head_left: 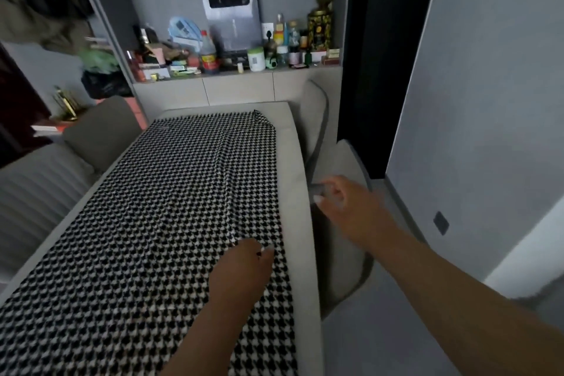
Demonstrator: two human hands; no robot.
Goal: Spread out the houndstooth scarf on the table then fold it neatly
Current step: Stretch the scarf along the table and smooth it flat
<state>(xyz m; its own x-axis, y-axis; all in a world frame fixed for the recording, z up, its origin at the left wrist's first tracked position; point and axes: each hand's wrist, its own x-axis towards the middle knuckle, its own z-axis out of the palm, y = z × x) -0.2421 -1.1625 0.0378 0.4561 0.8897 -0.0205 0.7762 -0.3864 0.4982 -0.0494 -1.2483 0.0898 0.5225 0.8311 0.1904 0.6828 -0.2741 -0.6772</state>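
As the scarf point(171, 207) lies long down the table point(293, 180), the left hand point(244, 265) pinches it near the right edge (the right hand point(345, 201), loosely curled, hangs beyond that edge, holding nothing).

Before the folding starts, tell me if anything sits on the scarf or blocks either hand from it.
Nothing visible does. The scarf lies spread over the table with nothing on it but the left hand, which rests near its right edge. The right hand is off the table's right side, above a chair, with open space between it and the scarf.
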